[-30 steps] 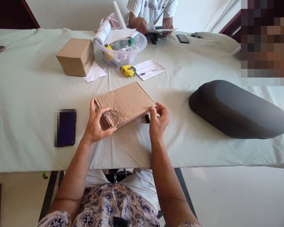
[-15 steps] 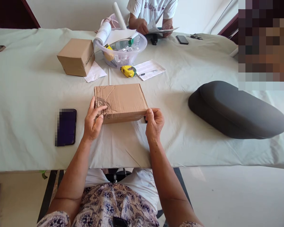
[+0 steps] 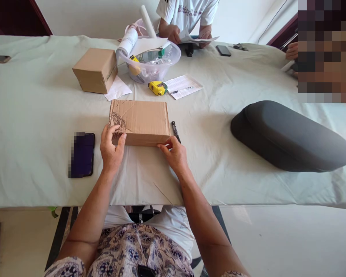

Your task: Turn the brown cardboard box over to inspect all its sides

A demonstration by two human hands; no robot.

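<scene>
A flat brown cardboard box with torn tape at its left end lies on the pale green tablecloth in front of me. My left hand grips its near left corner, thumb on top. My right hand presses its near right corner, fingers curled against the side. A black marker lies beside the box's right edge, just above my right hand.
A dark phone lies left of my hands. A grey padded cushion sits at right. Farther back stand a small cardboard box, a clear bowl of tools, a yellow tape measure and papers. Another person handles paper across the table.
The box was tilted up in both hands and turned; now it lies flat and square on the cloth. The marker that it hid now shows at its right.
</scene>
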